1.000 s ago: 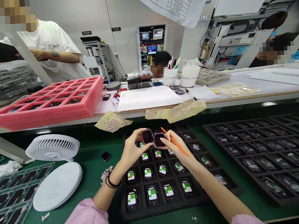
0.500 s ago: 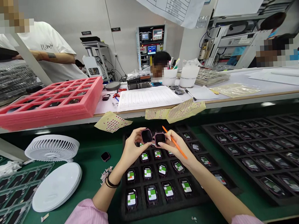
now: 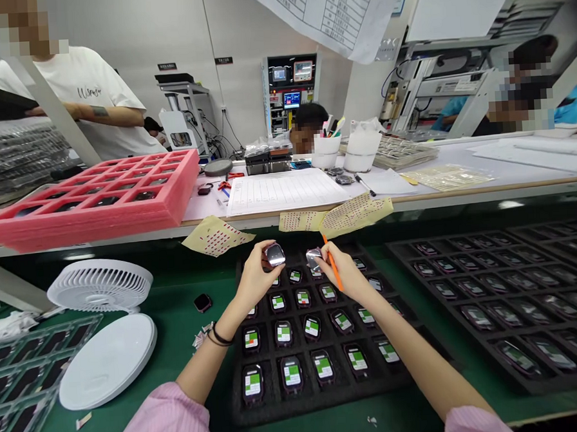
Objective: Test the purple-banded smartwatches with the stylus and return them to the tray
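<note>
L hand [image 3: 253, 276]: fingers in narrow pinch on L watch [image 3: 275, 255], glare on face.
R hand [image 3: 348, 269]: fingers pinched on R watch [image 3: 313, 260], plus orange pen [image 3: 333, 265].
Watches: both held up over far end of blk tray [image 3: 308, 406]; side by side a sec ago, now apart + tilted, so imo I can view ea. separately.
Tray: lit units [image 3: 324, 367] in pockets, on grn surface [image 3: 179, 338].
Unclear: R watch part-hidden by thumb, can't read screen; R forearm covers some pockets.
</note>
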`<state>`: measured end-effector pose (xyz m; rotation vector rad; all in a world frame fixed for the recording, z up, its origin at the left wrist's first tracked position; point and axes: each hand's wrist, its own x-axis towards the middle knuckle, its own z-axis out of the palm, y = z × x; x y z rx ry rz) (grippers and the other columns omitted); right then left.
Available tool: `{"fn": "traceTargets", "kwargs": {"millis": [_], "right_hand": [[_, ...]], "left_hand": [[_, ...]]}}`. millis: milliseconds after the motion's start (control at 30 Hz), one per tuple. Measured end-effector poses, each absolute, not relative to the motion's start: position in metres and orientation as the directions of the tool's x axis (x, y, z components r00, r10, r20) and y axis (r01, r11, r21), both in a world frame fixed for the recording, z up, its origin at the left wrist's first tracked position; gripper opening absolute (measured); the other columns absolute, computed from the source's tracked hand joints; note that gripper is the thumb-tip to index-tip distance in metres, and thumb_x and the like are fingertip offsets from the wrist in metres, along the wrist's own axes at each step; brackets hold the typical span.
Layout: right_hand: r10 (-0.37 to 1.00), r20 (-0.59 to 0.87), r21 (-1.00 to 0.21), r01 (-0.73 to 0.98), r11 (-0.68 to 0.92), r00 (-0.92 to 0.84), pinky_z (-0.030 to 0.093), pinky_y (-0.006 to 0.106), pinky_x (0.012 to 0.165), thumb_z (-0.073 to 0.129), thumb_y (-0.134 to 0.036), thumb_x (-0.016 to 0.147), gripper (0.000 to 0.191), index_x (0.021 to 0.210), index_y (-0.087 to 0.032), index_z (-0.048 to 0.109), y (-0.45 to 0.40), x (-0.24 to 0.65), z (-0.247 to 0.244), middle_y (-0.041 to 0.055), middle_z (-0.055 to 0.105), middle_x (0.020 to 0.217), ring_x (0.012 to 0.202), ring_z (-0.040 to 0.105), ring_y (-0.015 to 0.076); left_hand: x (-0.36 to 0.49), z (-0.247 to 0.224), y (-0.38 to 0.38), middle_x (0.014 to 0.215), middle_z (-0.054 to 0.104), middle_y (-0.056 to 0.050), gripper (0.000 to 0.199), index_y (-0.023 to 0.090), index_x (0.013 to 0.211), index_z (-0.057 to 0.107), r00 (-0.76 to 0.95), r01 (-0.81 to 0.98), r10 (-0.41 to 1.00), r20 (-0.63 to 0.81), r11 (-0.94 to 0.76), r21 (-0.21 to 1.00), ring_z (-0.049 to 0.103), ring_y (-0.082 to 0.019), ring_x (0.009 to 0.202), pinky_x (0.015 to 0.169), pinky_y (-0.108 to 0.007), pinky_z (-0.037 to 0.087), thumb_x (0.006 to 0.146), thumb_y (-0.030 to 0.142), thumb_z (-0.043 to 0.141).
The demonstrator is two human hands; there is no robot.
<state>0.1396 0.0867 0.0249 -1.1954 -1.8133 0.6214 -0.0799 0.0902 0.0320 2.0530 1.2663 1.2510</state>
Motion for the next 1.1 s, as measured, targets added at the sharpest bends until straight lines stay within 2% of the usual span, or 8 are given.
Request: {"fn": "traceTargets", "kwargs": {"millis": [67, 167, 267, 400, 533, 667, 833, 1100], "right_hand": [[0.922, 0.33, -0.686, 0.619, 0.383, -0.204, 0.039, 0.026, 0.056, 0.048, -0.022, 0.084, 0.02, 0.073, -0.025, 0.032, 0.11, 0.141, 0.017, -0.0054, 0.044, 0.06, 0.051, 0.046, 0.013], [0.937, 0.298, -0.646, 0.683, 0.34, -0.185, 0.036, 0.026, 0.057, 0.048, -0.012, 0.081, 0.022, 0.07, -0.024, 0.034, 0.143, 0.133, 0.003, -0.0039, 0.046, 0.059, 0.053, 0.047, 0.014], [0.951, 0.271, -0.615, 0.733, 0.291, -0.15, 0.037, 0.027, 0.06, 0.048, -0.008, 0.082, 0.019, 0.071, -0.021, 0.041, 0.167, 0.124, -0.013, -0.0011, 0.052, 0.063, 0.058, 0.051, 0.0145], [0.967, 0.231, -0.587, 0.778, 0.224, -0.104, 0.042, 0.026, 0.061, 0.055, -0.018, 0.088, 0.01, 0.079, -0.016, 0.052, 0.184, 0.125, -0.027, -0.0018, 0.055, 0.072, 0.061, 0.052, 0.0114], [0.971, 0.219, -0.565, 0.799, 0.204, -0.094, 0.042, 0.027, 0.062, 0.058, -0.018, 0.086, 0.013, 0.076, -0.017, 0.049, 0.181, 0.138, -0.03, -0.0003, 0.053, 0.069, 0.062, 0.052, 0.0135], [0.953, 0.252, -0.537, 0.795, 0.283, -0.169, 0.039, 0.03, 0.067, 0.054, -0.016, 0.086, 0.017, 0.076, -0.021, 0.041, 0.161, 0.132, -0.028, 0.0037, 0.053, 0.074, 0.07, 0.053, 0.0181], [0.907, 0.241, -0.536, 0.732, 0.421, -0.346, 0.038, 0.026, 0.067, 0.053, -0.017, 0.085, 0.016, 0.078, -0.023, 0.039, 0.146, 0.095, -0.024, 0.0005, 0.054, 0.077, 0.07, 0.053, 0.0155], [0.921, 0.16, -0.532, 0.755, 0.383, -0.354, 0.036, 0.025, 0.062, 0.051, -0.011, 0.081, 0.015, 0.078, -0.021, 0.041, 0.148, 0.079, -0.024, 0.0005, 0.054, 0.072, 0.065, 0.053, 0.0157]], "left_hand": [[-0.074, 0.024, 0.112, 0.105, 0.065, -0.007, 0.045, 0.017, 0.116, 0.05, 0.284, 0.633, 0.877, 0.388, -0.476, 0.611, 0.065, -0.018, 0.088, 0.076, -0.032, 0.055, 0.074, 0.015, 0.066], [-0.06, 0.011, 0.144, 0.107, 0.066, -0.01, 0.041, 0.016, 0.106, 0.058, 0.331, 0.7, 0.877, 0.347, -0.475, 0.534, 0.063, -0.025, 0.101, 0.088, -0.039, 0.05, 0.068, 0.014, 0.073], [-0.047, -0.001, 0.163, 0.107, 0.065, -0.013, 0.039, 0.014, 0.101, 0.061, 0.339, 0.763, 0.89, 0.304, -0.449, 0.464, 0.06, -0.032, 0.105, 0.089, -0.044, 0.047, 0.066, 0.02, 0.077], [-0.043, -0.011, 0.165, 0.112, 0.063, -0.013, 0.035, 0.014, 0.105, 0.062, 0.368, 0.814, 0.893, 0.26, -0.444, 0.373, 0.056, -0.032, 0.111, 0.092, -0.043, 0.044, 0.075, 0.03, 0.071], [-0.065, -0.005, 0.156, 0.116, 0.061, -0.014, 0.034, 0.015, 0.11, 0.06, 0.371, 0.847, 0.901, 0.226, -0.428, 0.314, 0.055, -0.031, 0.113, 0.093, -0.042, 0.044, 0.086, 0.039, 0.059], [-0.103, 0.009, 0.147, 0.11, 0.063, -0.013, 0.021, 0.015, 0.1, 0.064, 0.332, 0.892, 0.935, 0.125, -0.354, 0.281, 0.06, -0.028, 0.105, 0.085, -0.037, 0.047, 0.085, 0.027, 0.057], [-0.128, 0.013, 0.135, 0.084, 0.07, -0.003, 0.005, 0.02, 0.076, 0.067, 0.334, 0.914, 0.938, -0.092, -0.299, 0.276, 0.066, -0.02, 0.079, 0.066, -0.024, 0.047, 0.075, 0.02, 0.063], [-0.147, 0.008, 0.122, 0.091, 0.073, -0.004, 0.015, 0.019, 0.086, 0.069, 0.284, 0.941, 0.938, -0.201, -0.232, 0.245, 0.067, -0.019, 0.085, 0.064, -0.022, 0.046, 0.077, 0.019, 0.057]]}}
